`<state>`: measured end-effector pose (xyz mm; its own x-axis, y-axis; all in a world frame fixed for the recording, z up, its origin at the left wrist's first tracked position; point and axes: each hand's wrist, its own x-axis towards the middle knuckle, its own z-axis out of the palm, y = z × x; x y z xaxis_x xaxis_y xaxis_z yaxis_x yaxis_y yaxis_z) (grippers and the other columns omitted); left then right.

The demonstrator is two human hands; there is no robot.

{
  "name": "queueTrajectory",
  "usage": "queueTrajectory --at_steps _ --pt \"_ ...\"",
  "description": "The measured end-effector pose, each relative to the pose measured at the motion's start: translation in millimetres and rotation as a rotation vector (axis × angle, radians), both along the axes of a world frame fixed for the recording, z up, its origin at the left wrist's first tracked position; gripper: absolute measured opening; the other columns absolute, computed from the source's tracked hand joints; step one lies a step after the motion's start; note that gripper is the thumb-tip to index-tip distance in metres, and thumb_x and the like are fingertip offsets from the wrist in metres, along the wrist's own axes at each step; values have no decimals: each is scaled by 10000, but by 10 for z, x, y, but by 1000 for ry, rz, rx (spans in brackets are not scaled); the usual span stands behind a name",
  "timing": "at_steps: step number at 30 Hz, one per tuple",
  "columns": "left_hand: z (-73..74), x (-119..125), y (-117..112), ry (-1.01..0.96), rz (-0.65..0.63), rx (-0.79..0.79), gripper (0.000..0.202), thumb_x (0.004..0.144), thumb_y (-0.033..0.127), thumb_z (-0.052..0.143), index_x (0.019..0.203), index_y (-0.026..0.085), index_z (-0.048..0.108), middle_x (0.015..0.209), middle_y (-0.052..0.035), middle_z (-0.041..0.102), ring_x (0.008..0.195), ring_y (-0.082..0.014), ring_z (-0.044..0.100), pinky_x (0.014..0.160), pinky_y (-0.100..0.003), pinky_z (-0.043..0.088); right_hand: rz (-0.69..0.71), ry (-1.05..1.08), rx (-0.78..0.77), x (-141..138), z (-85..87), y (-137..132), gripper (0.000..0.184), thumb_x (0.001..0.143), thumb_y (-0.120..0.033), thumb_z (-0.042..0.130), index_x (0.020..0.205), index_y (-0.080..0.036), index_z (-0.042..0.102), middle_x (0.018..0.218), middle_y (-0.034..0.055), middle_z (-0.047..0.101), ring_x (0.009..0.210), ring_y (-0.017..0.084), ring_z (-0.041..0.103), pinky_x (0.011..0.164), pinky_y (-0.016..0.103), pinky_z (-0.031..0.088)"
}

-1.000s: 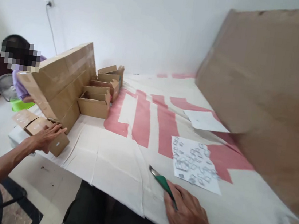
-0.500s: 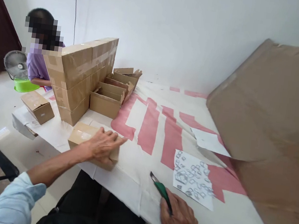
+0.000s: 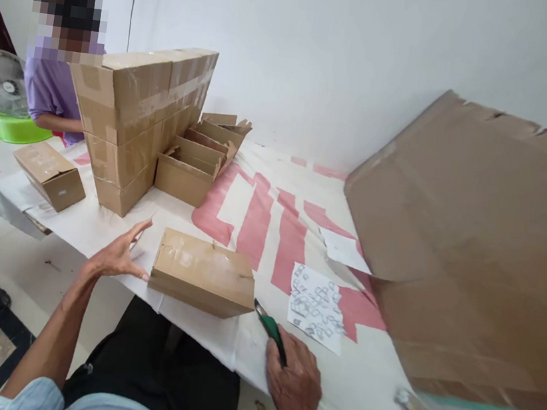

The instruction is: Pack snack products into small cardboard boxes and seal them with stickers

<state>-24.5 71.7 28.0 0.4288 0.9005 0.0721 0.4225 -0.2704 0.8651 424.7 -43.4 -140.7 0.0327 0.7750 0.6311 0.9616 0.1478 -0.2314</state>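
Note:
A closed brown cardboard box [image 3: 204, 270] lies near the front edge of the table, long side towards me. At its left end my left hand [image 3: 120, 253] hovers with thumb and fingers apart, holding nothing. My right hand [image 3: 295, 376] is wrapped round the green handle of a utility knife [image 3: 270, 326]. The knife's tip points at the right end of the box, very close to it; whether they touch I cannot tell. Just beyond the knife lies a white sheet with small drawn marks [image 3: 317, 308].
Stacked taped boxes [image 3: 136, 103] and several open boxes [image 3: 187, 170] stand at the back left. Another box [image 3: 50, 175] sits at the left corner. A large cardboard sheet [image 3: 474, 245] covers the right side. Behind the stack is a person in purple [image 3: 58, 82], near a fan [image 3: 0, 81].
My left hand has let go of the box top and moved left, fingers apart. The box sits further right, nearer the knife. The view has shifted to the right.

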Motion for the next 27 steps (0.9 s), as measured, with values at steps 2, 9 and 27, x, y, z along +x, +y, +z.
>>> queueTrajectory --at_steps 2,9,27 --pt "-356 -39 -43 -3 -24 -104 1335 614 533 962 1684 226 225 1750 -231 235 1618 -425 244 1261 -629 319 -12 -13 -12 12 -10 -6 370 1036 -314 474 1254 -113 696 1071 175 740 986 308 652 881 429 496" --pt "-750 305 -66 -176 -46 -110 1154 626 331 896 1621 196 326 1661 -205 386 1562 -395 355 1259 -565 336 22 -29 -10 47 -39 -36 398 1039 -325 470 1277 -102 699 1095 184 736 1004 310 647 915 444 495" --pt "-395 511 -206 -272 30 169 912 593 335 955 1403 260 541 1572 -172 435 1473 -385 450 1180 -554 434 12 41 -7 93 -122 -28 463 1071 -465 435 1227 -120 701 1071 188 739 989 320 653 920 469 506"
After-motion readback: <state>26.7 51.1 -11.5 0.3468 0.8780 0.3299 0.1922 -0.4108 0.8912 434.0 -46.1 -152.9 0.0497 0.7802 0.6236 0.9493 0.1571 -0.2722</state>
